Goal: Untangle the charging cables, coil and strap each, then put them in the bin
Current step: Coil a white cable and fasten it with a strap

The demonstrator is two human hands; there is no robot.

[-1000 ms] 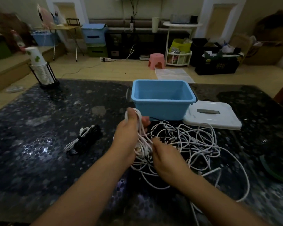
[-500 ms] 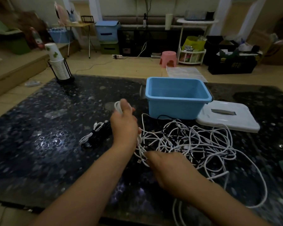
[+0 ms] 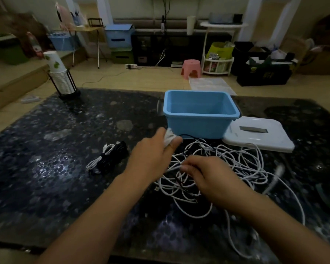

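A loose heap of white cables (image 3: 221,164), with at least one thin dark cable running through it, is spread on the dark speckled table (image 3: 46,149) just in front of the blue bin (image 3: 200,115), which appears to hold nothing yet. A small bunch of white loops (image 3: 169,137) is gripped in the left hand (image 3: 151,155), the fingers being curled round it and the bunch being held up near the front wall of the bin. A white strand leading out of the heap is pinched by the right hand (image 3: 208,174) between thumb and curled fingers, just beside the left hand. The step in hand is judged to be the coiling of one cable while it is still being drawn free of the tangle. For the next move, the strand would need to be fed by the right hand toward the left and laid on as a further loop, with any snag in the heap eased apart rather than pulled tight. A strap has yet to be put on this coil. A bundle of black and white cable (image 3: 109,159) lies to the left on the table, apart from the heap, and a white lid (image 3: 259,136) rests to the right of the bin.
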